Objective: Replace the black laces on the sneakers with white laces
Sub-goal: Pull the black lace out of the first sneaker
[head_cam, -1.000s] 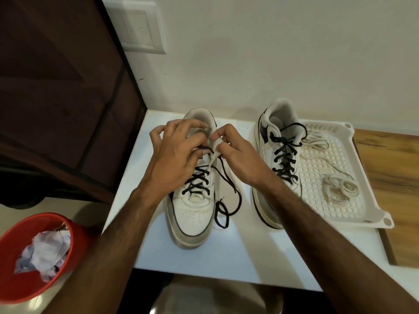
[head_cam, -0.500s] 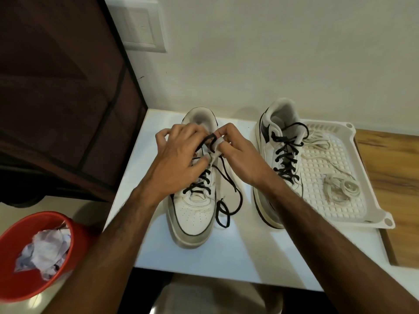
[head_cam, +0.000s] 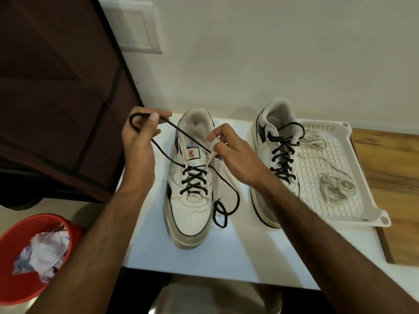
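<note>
A home corner: wall switch plate (head_cam: 136, 30), wooden cabinet (head_cam: 56, 91), red wastebin (head_cam: 13, 241).

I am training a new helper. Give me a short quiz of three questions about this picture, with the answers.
1. True or false: the left hand grips a black lace.
2. Where do the white laces lie? A) red bin B) white tray C) floor
3. Fill in: the right hand holds the near sneaker by its ____.

Key: 1 true; 2 B; 3 upper eyelet edge.
</note>
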Tool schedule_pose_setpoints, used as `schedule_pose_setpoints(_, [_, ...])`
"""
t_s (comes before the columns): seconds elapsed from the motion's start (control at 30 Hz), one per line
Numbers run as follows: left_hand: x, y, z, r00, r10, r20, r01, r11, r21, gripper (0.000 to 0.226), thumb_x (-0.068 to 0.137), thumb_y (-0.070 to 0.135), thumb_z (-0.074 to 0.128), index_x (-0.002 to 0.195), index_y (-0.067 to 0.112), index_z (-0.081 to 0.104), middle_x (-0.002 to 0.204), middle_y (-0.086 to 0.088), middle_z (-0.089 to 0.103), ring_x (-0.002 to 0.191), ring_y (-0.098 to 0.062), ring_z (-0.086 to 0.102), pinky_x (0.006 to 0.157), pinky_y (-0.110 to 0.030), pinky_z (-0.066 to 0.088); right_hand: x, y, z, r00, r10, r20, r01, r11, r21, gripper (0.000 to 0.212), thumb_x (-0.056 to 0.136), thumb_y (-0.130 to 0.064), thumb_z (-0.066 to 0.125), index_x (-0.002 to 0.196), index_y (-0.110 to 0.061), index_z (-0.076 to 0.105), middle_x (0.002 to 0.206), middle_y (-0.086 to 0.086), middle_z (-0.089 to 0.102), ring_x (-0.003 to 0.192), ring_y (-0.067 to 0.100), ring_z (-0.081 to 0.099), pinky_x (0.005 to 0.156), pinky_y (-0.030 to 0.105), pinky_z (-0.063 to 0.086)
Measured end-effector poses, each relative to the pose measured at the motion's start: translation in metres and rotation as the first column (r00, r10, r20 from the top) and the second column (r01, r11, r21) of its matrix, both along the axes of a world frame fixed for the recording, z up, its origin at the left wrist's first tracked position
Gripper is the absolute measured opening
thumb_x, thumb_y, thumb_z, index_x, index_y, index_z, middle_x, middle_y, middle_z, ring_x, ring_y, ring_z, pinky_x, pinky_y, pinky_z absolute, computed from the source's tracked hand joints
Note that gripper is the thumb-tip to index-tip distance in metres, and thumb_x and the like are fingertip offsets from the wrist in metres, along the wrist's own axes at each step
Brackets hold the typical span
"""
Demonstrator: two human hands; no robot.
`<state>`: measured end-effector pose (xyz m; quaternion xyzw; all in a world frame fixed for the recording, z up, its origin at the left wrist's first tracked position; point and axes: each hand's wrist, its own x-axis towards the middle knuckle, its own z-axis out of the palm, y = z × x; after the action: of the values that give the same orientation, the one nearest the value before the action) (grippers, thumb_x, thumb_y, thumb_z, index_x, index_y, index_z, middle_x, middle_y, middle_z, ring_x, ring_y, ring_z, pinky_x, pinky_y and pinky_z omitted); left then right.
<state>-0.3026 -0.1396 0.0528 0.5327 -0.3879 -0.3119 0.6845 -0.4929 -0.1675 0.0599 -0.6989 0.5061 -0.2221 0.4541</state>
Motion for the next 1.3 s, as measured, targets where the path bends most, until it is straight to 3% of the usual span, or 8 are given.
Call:
schedule_pose_setpoints(0.17, [-0.015,0.008,0.004,0.891,-0.241,0.384,0.237,0.970,0.057,0.014,0.095,0.013,0.060,0.108,0.016,0.056,0.101,0.008,0.069,0.102,-0.009,0.066,0.094,-0.028,0.047,0.001,-0.001,-0.001,1.000,-0.010,0.018,0.010,1.000,0.002,0.014,0.101,-0.020,0.044,0.109,-0.024,0.054,0.100,0.014,0.064,0.093,0.029,0.058,0.089,0.048,0.049])
schedule_pose_setpoints(0.27, [-0.021,0.008,-0.016,0.420,-0.285,0.862,0.201,0.955,0.218,0.029,0.093,0.041,0.053,0.117,0.026,0.055,0.114,0.016,0.056,0.115,-0.010,0.050,0.099,-0.032,0.029,0.002,-0.001,-0.002,0.998,-0.025,0.053,0.024,1.000,0.008,0.013,0.098,-0.026,0.047,0.107,-0.023,0.055,0.102,0.010,0.067,0.096,0.026,0.061,0.092,0.050,0.050])
schedule_pose_setpoints(0.33, [-0.024,0.007,-0.023,0.304,-0.296,0.905,0.163,0.953,0.257,0.027,0.098,0.047,0.046,0.115,0.027,0.053,0.114,0.015,0.048,0.115,-0.010,0.042,0.096,-0.033,0.021,0.002,-0.001,-0.002,0.997,-0.036,0.073,0.035,0.999,0.010,0.017,0.094,-0.030,0.048,0.106,-0.023,0.056,0.100,0.004,0.069,0.097,0.023,0.063,0.094,0.049,0.051])
schedule_pose_setpoints(0.63, [-0.027,0.001,-0.024,0.519,-0.186,0.834,0.102,0.983,0.156,0.011,0.098,0.024,0.053,0.103,0.024,0.063,0.107,0.017,0.055,0.112,-0.009,0.046,0.093,-0.034,0.023,0.001,-0.002,-0.005,1.000,-0.013,0.025,0.013,1.000,-0.010,0.012,0.099,-0.022,0.044,0.106,-0.024,0.053,0.096,0.009,0.066,0.091,0.026,0.060,0.089,0.050,0.049])
schedule_pose_setpoints(0.73, [-0.010,-0.002,-0.002,0.959,-0.012,0.283,0.003,0.999,0.032,0.019,0.091,0.006,0.047,0.092,0.021,0.058,0.094,0.011,0.066,0.099,-0.011,0.061,0.092,-0.032,0.043,0.001,-0.002,-0.006,1.000,-0.005,0.002,0.005,1.000,-0.004,0.015,0.099,-0.023,0.042,0.106,-0.030,0.053,0.100,0.017,0.065,0.094,0.031,0.061,0.093,0.054,0.050])
schedule_pose_setpoints(0.83, [0.025,0.002,0.007,0.973,0.213,-0.094,-0.210,0.977,0.037,0.008,0.097,0.013,0.048,0.095,0.017,0.054,0.084,0.007,0.069,0.084,-0.013,0.066,0.078,-0.028,0.047,-0.002,-0.003,-0.007,1.000,0.004,0.006,-0.004,1.000,-0.011,0.018,0.098,-0.021,0.041,0.108,-0.030,0.054,0.099,0.019,0.064,0.094,0.033,0.061,0.093,0.055,0.050])
schedule_pose_setpoints(1.1, [0.033,0.006,-0.018,0.855,-0.006,0.518,-0.277,0.840,0.467,0.052,0.075,-0.005,0.045,0.116,0.027,0.045,0.119,0.007,0.054,0.113,-0.018,0.053,0.101,-0.049,0.042,0.007,0.000,-0.005,0.996,0.019,-0.088,-0.034,0.985,-0.171,0.031,0.090,-0.034,0.038,0.093,-0.029,0.068,0.086,-0.011,0.057,0.092,0.006,0.053,0.097,0.053,0.044])
schedule_pose_setpoints(1.3, [0.017,0.011,0.006,0.629,-0.110,0.769,0.043,0.993,0.107,0.031,0.082,0.007,0.054,0.109,0.020,0.063,0.109,0.011,0.050,0.098,-0.009,0.052,0.091,-0.040,0.039,0.003,-0.003,-0.011,0.996,0.038,-0.080,-0.054,0.976,-0.212,0.027,0.098,-0.023,0.045,0.094,-0.030,0.070,0.084,-0.012,0.053,0.086,0.006,0.053,0.093,0.043,0.044])
